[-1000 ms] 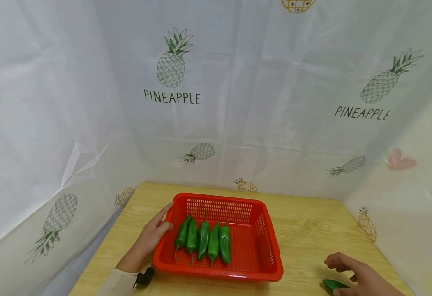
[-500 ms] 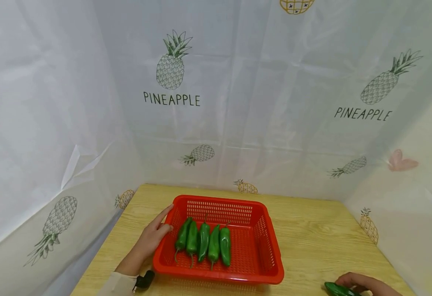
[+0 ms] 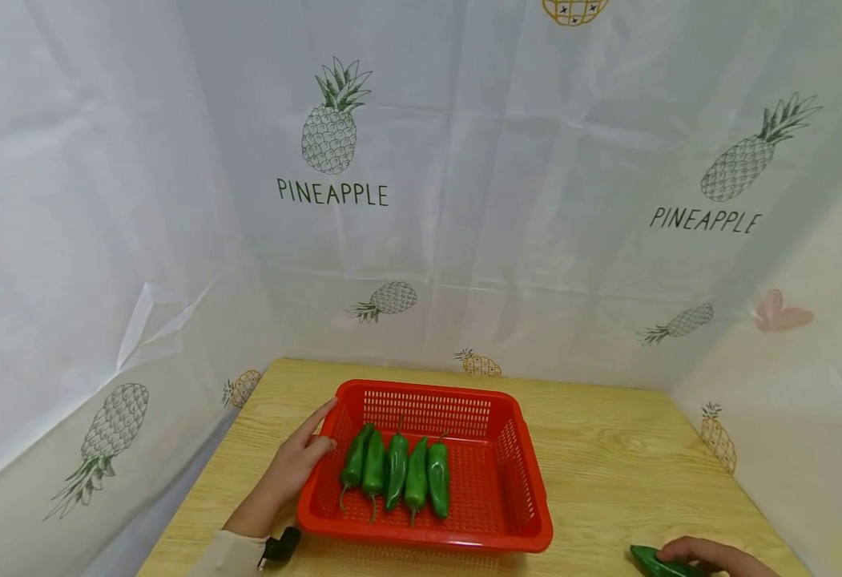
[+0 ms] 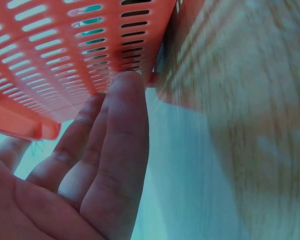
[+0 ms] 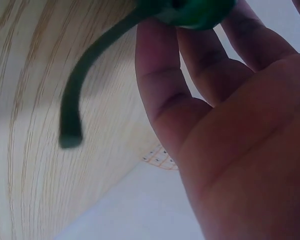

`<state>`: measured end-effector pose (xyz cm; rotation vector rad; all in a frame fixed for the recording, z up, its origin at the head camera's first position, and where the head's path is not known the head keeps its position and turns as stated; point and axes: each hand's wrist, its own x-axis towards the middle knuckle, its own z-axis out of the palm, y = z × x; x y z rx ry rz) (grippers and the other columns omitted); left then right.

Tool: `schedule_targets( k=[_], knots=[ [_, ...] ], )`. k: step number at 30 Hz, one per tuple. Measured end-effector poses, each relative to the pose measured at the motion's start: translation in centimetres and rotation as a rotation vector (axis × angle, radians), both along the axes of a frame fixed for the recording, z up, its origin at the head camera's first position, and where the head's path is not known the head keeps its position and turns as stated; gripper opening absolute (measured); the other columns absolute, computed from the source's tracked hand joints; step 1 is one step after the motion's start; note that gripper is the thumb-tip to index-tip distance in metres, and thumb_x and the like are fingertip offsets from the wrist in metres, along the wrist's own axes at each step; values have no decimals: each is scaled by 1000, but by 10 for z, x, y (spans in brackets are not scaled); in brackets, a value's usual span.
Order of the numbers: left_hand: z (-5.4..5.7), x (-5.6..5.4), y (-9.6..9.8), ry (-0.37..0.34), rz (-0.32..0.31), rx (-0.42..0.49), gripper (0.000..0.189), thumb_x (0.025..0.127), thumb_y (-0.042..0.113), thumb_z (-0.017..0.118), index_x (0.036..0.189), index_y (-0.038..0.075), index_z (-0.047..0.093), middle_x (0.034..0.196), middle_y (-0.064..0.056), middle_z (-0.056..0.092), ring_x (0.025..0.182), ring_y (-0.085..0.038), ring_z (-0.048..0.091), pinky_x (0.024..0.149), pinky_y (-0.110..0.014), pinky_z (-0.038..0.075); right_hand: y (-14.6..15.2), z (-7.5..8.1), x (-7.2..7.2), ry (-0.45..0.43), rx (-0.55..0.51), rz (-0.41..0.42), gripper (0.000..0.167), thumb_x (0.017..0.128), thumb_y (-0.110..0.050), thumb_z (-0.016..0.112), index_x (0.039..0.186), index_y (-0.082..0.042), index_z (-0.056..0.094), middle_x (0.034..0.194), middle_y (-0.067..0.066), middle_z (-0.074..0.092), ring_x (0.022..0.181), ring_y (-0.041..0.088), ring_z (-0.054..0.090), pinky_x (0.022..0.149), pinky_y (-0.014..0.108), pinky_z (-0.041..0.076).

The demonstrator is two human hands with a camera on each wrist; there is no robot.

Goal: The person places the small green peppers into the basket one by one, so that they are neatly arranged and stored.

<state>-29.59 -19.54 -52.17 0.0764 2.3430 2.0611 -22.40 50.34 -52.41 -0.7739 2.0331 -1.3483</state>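
Note:
A red plastic basket (image 3: 536, 481) with slotted walls stands on the wooden table. Several long green peppers (image 3: 396, 473) lie side by side in its left half. My left hand (image 3: 287, 473) holds the basket's left side, thumb over the rim; in the left wrist view the fingers (image 4: 122, 125) lie along the slotted outer wall. Far right, low in the head view, my right hand (image 3: 709, 553) grips another green pepper (image 3: 647, 560) from above, close over the table. Its curved stem (image 5: 72, 110) points away from the fingers in the right wrist view.
The wood-grain table (image 3: 608, 457) runs back to a pineapple-print sheet (image 3: 536, 200), which also hangs on both sides. A small black object (image 3: 281, 545) sits by the left wrist, near the basket's front left corner.
My right hand was spread over the single pepper a second ago. It has lowered and closed on it. The left hand and the basket have stayed in place.

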Motion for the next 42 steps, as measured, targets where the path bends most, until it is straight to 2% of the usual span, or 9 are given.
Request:
schedule_targets(
  k=[2,5,12,21,25,29,35,42],
  knots=[
    [0,0,0,-1,1,0,65,103,16,59,162,38,42,121,-22,70,94,-36,76,71,-48,65,-1,-1,0,49,15,4,51,104,10,42,147,-11,59,133,-8,67,105,16,68,76,28,54],
    [-1,0,-1,1,-4,3,65,103,16,58,162,38,42,121,-22,70,94,-36,76,71,-49,65,-1,-2,-1,64,21,10,53,103,11,45,148,-13,59,133,-10,66,102,16,68,74,27,53],
    [0,0,-1,7,-14,11,66,103,15,58,163,37,41,122,-24,69,95,-37,76,71,-49,65,-2,-3,-4,-73,-94,64,58,105,14,41,155,-14,53,139,-9,63,104,26,72,83,30,59],
    [3,2,0,11,-17,13,67,103,13,58,164,36,39,124,-26,68,96,-38,76,72,-49,65,-5,3,-3,-81,-103,81,61,105,14,40,158,-15,51,142,-11,63,99,30,74,83,33,60],
    [2,2,0,11,-12,12,67,102,13,58,163,36,40,125,-26,68,96,-38,76,72,-49,65,-7,4,-1,-103,-112,61,59,106,13,41,157,-15,53,142,-10,64,95,35,75,82,36,63],
    [1,1,-1,13,-10,7,67,102,14,58,163,37,41,123,-25,68,96,-37,76,72,-49,65,-9,3,-2,-140,-121,61,58,107,11,42,158,-15,52,144,-15,61,96,37,75,84,40,63],
    [-1,0,-1,8,-17,0,67,103,16,59,163,38,40,113,-22,70,93,-36,76,71,-48,65,-9,2,-5,-108,-97,85,60,106,12,43,159,-16,51,146,-20,56,111,24,72,86,35,62],
    [-2,0,-2,12,-23,8,67,103,17,60,163,38,40,114,-22,70,94,-37,76,71,-48,65,-10,2,-4,-90,-35,5,53,106,7,48,153,-16,59,138,-18,64,116,6,65,84,29,60]
  ],
)
